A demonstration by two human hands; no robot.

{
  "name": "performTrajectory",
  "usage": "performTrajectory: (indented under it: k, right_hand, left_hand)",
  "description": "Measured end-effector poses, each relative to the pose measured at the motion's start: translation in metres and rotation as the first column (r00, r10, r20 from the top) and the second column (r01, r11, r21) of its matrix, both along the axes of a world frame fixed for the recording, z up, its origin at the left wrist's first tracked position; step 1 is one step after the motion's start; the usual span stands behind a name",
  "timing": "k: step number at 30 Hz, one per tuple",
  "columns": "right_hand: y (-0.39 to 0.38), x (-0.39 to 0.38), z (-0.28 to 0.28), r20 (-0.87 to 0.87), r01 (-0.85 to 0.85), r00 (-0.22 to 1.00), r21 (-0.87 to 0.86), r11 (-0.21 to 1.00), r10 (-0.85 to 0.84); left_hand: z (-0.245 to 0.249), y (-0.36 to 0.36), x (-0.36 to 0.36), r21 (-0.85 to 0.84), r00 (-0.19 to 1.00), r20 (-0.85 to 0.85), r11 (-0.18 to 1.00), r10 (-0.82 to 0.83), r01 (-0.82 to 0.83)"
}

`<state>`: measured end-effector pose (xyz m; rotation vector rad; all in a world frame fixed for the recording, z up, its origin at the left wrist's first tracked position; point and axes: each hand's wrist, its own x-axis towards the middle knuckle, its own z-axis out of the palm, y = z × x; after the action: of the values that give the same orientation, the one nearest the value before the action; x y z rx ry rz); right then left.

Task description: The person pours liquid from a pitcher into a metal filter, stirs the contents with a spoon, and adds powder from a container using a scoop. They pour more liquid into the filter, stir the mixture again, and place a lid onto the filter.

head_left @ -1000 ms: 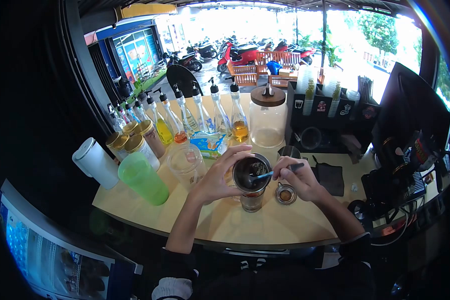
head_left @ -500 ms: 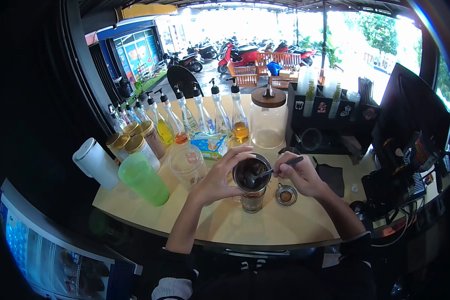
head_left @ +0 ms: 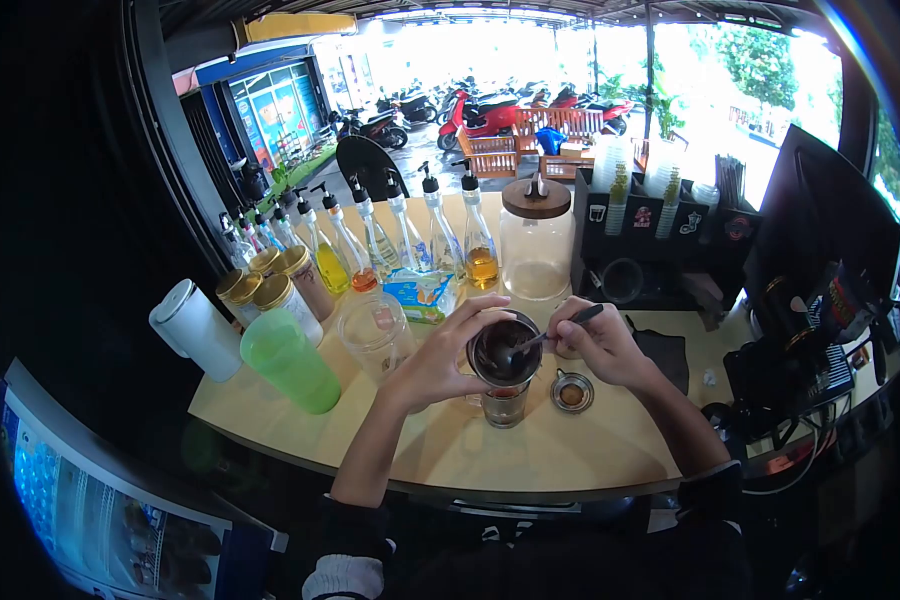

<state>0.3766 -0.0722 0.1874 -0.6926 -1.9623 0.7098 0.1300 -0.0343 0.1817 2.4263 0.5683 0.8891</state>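
My left hand (head_left: 448, 352) is wrapped round a dark round cup (head_left: 492, 372), thumb low and fingers over its far rim. Its mouth tips toward me, showing a dark inside with some residue on the wall. A spoon (head_left: 552, 333) is pinched in my right hand (head_left: 603, 345), with its bowl inside the cup. Right below the cup stands a glass mug (head_left: 506, 410) with reddish-brown liquid in it, its top partly hidden by the cup. To the right of the mug lies a small round metal strainer (head_left: 571, 393) with something brown in its middle.
A clear pitcher (head_left: 375, 330) and a green tumbler (head_left: 290, 362) stand to the left, near gold-lidded jars (head_left: 288, 298). Pump bottles (head_left: 481, 250), a wipes pack (head_left: 420, 295) and a wooden-lidded jar (head_left: 536, 245) line the back. A black cup organizer (head_left: 660, 240) is at right.
The spoon has shifted slightly within the cup and its handle is a little more steeply tilted. My right hand has risen slightly; my left hand keeps its hold on the cup.
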Motion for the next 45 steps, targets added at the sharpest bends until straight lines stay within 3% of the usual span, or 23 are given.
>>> performTrajectory:
  k: [11, 14, 16, 20, 22, 45]
  right_hand:
    - [0.0020, -0.0043, 0.0017, -0.014, 0.032, 0.999, 0.102, 0.994, -0.031]
    - [0.0020, -0.0021, 0.0032, 0.072, 0.005, 0.997, 0.125, 0.992, -0.014]
    - [0.0004, -0.0057, 0.0019, 0.005, 0.024, 1.000, 0.128, 0.991, -0.025]
    - [-0.0008, -0.0041, 0.0030, 0.048, 0.018, 0.999, 0.104, 0.994, -0.023]
    - [-0.0011, -0.0060, 0.0032, 0.002, 0.065, 0.998, 0.177, 0.982, -0.067]
    - [-0.0060, -0.0065, 0.0047, 0.032, 0.062, 0.997, 0.134, 0.989, -0.067]
  left_hand:
    - [0.0010, -0.0013, 0.0019, 0.007, 1.000, -0.005, 1.000, 0.003, -0.003]
    - [-0.0001, -0.0003, 0.0011, 0.016, 1.000, -0.011, 1.000, 0.001, 0.000]
    - [0.0009, -0.0015, 0.0020, 0.014, 1.000, -0.006, 1.000, 0.002, -0.002]
    - [0.0013, -0.0018, 0.0014, 0.016, 1.000, -0.005, 1.000, 0.015, -0.015]
    - [0.0020, -0.0028, 0.0023, 0.011, 1.000, -0.004, 1.000, 0.016, -0.016]
    - [0.0014, -0.0049, 0.0028, 0.006, 1.000, -0.005, 1.000, 0.006, -0.006]
